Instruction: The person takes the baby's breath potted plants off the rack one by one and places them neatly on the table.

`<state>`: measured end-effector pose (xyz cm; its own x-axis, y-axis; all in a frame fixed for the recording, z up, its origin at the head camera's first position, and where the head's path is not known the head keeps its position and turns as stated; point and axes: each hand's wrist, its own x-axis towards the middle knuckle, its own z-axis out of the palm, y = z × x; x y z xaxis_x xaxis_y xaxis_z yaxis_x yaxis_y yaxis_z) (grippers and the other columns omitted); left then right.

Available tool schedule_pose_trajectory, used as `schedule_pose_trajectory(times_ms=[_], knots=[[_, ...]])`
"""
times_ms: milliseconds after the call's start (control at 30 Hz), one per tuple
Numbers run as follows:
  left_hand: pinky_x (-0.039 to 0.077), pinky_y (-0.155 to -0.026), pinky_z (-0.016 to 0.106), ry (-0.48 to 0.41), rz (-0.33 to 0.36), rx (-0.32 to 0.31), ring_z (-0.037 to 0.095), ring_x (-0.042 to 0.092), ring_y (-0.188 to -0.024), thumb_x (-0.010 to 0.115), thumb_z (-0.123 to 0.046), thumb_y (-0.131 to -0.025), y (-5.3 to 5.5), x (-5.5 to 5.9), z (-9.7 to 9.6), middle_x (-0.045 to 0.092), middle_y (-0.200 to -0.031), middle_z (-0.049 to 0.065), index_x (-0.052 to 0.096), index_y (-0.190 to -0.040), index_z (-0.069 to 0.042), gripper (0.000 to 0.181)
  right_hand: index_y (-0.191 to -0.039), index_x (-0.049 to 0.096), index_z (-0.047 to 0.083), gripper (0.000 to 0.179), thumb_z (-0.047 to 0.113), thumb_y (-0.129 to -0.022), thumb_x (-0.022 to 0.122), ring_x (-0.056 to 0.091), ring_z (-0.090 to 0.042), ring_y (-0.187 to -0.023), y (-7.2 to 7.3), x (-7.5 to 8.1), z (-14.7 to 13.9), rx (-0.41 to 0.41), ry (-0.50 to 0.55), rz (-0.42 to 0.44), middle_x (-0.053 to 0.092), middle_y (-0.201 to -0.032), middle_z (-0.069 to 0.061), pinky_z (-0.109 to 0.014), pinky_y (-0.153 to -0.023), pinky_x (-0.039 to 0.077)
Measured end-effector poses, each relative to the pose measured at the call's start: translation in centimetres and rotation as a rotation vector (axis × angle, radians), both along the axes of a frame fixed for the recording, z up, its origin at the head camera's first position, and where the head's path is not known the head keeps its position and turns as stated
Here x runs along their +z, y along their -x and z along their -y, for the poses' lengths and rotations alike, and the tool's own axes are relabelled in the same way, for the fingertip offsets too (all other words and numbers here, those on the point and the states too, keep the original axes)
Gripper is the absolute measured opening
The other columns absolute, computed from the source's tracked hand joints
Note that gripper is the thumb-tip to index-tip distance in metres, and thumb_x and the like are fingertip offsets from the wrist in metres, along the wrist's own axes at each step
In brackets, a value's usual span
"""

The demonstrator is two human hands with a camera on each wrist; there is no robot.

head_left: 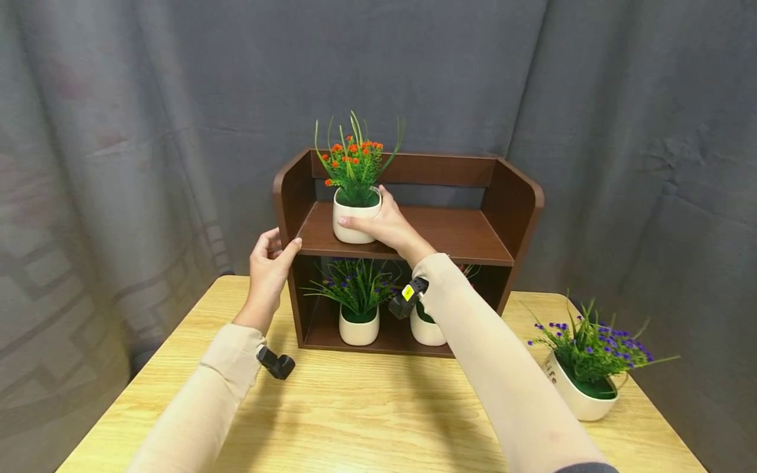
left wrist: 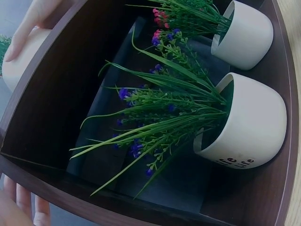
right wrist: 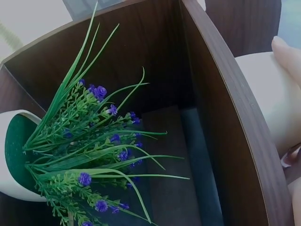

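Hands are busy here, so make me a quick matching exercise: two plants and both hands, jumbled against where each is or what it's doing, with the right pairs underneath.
Things
1. Orange-flowered potted plant
2. Left hand
3. Pink-flowered potted plant
4. Right hand

Place or state
A. Standing in the shelf's lower compartment
B. Gripping a white pot
C. Held at the upper board
D. Gripping the shelf's left side panel

Right pairs: 1-C; 2-D; 3-A; 4-B
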<state>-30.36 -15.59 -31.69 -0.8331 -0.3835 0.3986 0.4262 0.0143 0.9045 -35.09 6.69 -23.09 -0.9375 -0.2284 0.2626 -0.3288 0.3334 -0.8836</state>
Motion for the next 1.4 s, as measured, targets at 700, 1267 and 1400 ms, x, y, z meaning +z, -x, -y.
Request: schedule_pose_trajectory(times_ms=[700,1267,1400], knots=[[0.039,-0.074,0.025,0.002,-0.011,0.001,0.012,0.048,-0.084,0.074,-0.015,-0.09,0.0,0.0,0.1,0.058,-0.095,-0.005,0.062,-0.123,-0.008,0.037,-0.161,0.008,0.01,0.12,0.041,-0.075,0.086,0.043,-0.024,-0.134,-0.5,-0.4,-0.4,0.011,0.021,-0.048,0.037,-0.151,-0.012,-0.038,-0.111,0.033],[0.04,-0.072,0.023,-0.005,-0.011,0.011,0.012,0.048,-0.084,0.075,-0.015,-0.09,-0.2,-0.1,0.2,0.058,-0.094,-0.006,0.062,-0.124,-0.007,0.037,-0.161,0.009,0.015,0.12,0.044,-0.074,0.086,0.047,-0.021,-0.13,-2.3,-0.5,-1.2,0.008,-0.009,-0.058,0.044,-0.147,-0.009,-0.039,-0.11,0.034],[0.04,-0.072,0.023,-0.004,-0.014,0.011,0.012,0.048,-0.084,0.074,-0.015,-0.09,-0.2,-0.1,0.1,0.058,-0.094,-0.005,0.062,-0.123,-0.008,0.036,-0.161,0.009,0.013,0.12,0.04,-0.074,0.087,0.049,-0.021,-0.127,-2.7,-0.6,-1.5,0.023,0.01,-0.071,0.046,-0.144,-0.011,-0.037,-0.11,0.034]])
